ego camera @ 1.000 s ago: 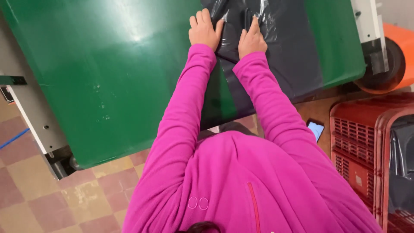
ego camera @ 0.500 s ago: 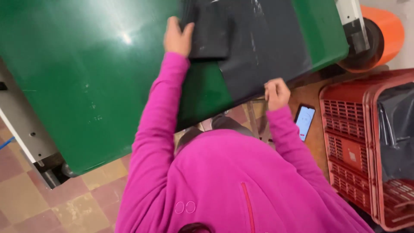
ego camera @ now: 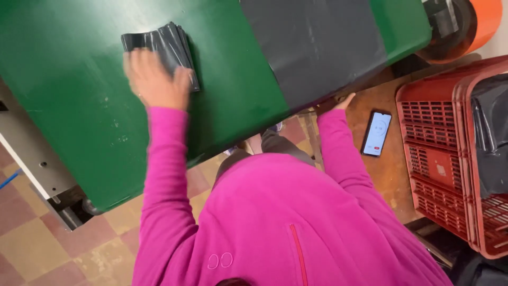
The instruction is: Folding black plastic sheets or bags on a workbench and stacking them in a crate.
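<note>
My left hand (ego camera: 156, 82) rests on a folded stack of black plastic bags (ego camera: 164, 42) at the left of the green table (ego camera: 69, 106); the hand is blurred with motion. A flat black plastic sheet (ego camera: 317, 42) lies across the table's right part and hangs over its near edge. My right hand (ego camera: 345, 100) is at that edge, just below the sheet, and only part of it shows. Both arms wear pink sleeves.
A phone with a lit screen (ego camera: 376, 133) lies on a brown surface to the right. Beside it stands a red plastic crate (ego camera: 439, 159) with black plastic (ego camera: 492, 132) inside. An orange roll (ego camera: 481, 21) sits at the far right corner. The floor below is tiled.
Both hands were pressing the black plastic at the table's right. My left hand has since carried the folded stack leftward across the table, while my right hand dropped to the near edge.
</note>
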